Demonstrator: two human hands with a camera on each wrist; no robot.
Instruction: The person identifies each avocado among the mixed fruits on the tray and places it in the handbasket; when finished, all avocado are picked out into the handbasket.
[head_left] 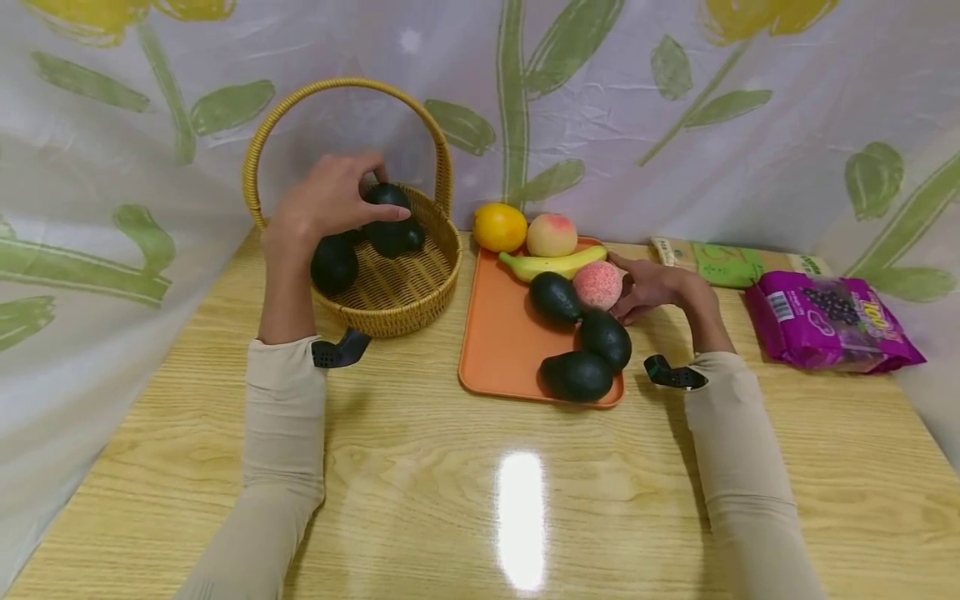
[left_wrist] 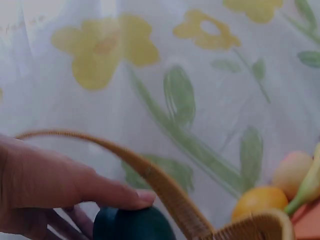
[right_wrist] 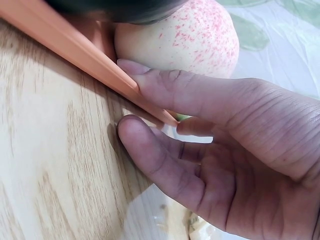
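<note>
Left hand (head_left: 326, 196) grips an avocado (left_wrist: 132, 226) in the wicker basket (head_left: 397, 321), right hand (head_left: 651, 285) seemingly pinching the orange tray (head_left: 498, 350) beside the speckled peach (head_left: 597, 286)!

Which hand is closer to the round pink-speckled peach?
Right. The right hand is beside the round pink-speckled peach, at the flat orange tray's right edge. The left hand is farther, off to the left, holding a dark green avocado at the golden woven basket.

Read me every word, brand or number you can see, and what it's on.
None reads with certainty.
Purple packet: yellow lettering, too blurred.
Barcode on that packet: any digits too small.
Green-and-tan packet: print too blurred.
</note>
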